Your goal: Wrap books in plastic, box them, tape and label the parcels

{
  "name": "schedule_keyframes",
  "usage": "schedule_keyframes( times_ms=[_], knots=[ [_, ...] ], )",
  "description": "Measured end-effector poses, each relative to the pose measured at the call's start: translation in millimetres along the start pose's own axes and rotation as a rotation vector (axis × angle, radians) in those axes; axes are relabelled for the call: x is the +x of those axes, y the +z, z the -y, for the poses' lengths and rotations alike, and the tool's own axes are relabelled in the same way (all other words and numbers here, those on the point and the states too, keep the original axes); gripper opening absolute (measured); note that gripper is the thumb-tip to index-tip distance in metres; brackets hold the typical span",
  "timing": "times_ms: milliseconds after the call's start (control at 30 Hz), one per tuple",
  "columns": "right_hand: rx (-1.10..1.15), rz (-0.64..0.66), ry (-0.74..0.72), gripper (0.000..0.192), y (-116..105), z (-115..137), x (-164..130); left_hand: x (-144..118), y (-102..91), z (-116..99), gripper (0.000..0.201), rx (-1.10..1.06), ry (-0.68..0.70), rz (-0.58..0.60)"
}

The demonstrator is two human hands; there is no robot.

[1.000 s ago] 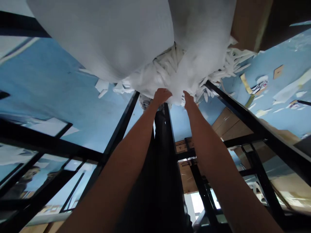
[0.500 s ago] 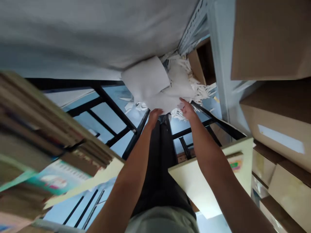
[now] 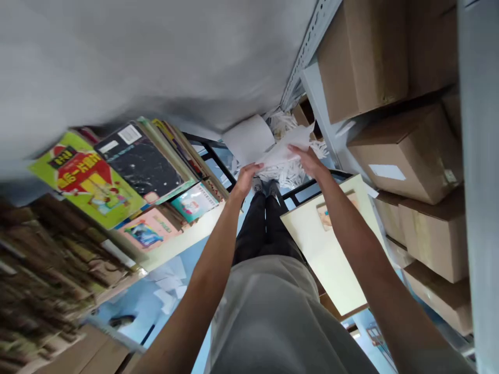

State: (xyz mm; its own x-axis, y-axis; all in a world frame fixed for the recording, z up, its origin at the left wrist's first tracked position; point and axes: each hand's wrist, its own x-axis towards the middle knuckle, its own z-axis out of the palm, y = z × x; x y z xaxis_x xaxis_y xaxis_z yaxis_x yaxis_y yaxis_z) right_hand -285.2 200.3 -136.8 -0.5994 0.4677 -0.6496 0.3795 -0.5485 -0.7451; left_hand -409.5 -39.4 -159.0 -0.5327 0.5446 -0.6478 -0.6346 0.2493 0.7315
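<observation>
White sheet (image 3: 286,147) upper ctr of frame, spanning btwn both hands: its lower L corner at L hand (image 3: 247,177), its lower edge at R hand (image 3: 306,160).

L hand: fingers partly bent, nearly closed, grasping the corner. R hand: half-curled, grasping the edge w/ fingertips; exact thumb contact can't tell.

Materials: sheet thin, matte, slightly creased, R end ragged/pointed. Larger white piece (image 3: 248,139) just behind, upper L of sheet, smooth w/ rounded outline. Shredded strips (image 3: 287,175) below & behind sheet, narrow, tangled, white.

L side of frame: books (image 3: 140,161) stacked, glossy printed covers, flat, rectangular. R side: cardboard boxes (image 3: 409,150), brown, square-edged, on grey metal shelving (image 3: 323,98). Cream desk (image 3: 331,270) lower R of ctr, smooth, flat top.
</observation>
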Motion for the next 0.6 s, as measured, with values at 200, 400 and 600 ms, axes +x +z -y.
schedule_keyframes(
  times_ms=[200,400,600],
  knots=[
    [-0.072,0.122,-0.127,0.060,21,79,-46,-57,-5.6,-56,0.070,-0.068,0.122,0.052],
    [-0.244,0.203,-0.325,0.074,45,159,-100,-85,-1.2,-80,0.099,0.174,0.301,0.061],
    [-0.383,0.245,-0.430,0.061,56,176,-132,-105,11.0,-95,0.096,0.439,0.490,-0.093]
  ],
)
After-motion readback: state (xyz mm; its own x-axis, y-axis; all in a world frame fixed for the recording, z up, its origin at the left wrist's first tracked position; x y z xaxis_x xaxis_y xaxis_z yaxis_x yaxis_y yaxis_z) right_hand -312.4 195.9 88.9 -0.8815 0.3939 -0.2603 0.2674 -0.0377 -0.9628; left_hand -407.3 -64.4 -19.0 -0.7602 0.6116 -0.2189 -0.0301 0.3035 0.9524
